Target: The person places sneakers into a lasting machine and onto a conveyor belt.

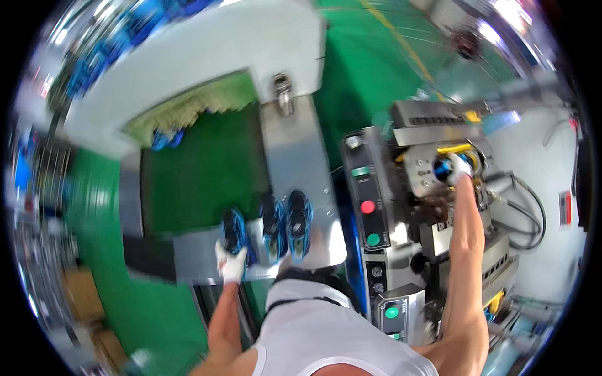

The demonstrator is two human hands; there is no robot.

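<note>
My left hand [231,262], in a white glove, grips the near end of a blue-and-black shoe [234,230] at the conveyor's metal edge. Two similar shoes, a middle one [273,225] and a right one [300,224], lie side by side to its right. My right arm stretches out to the machine on the right. There my gloved right hand [461,169] is closed at a blue-and-dark piece [443,168] that looks like another shoe, seated among the machine's metal parts. Blur and the glove hide much of that piece.
A green conveyor belt [200,175] runs out from a white housing [207,53] with a fringed curtain [194,103]. Beside the machine stands a control panel [368,191] with red and green buttons. Black hoses [533,210] loop at the far right. Cardboard boxes [81,293] stand at left.
</note>
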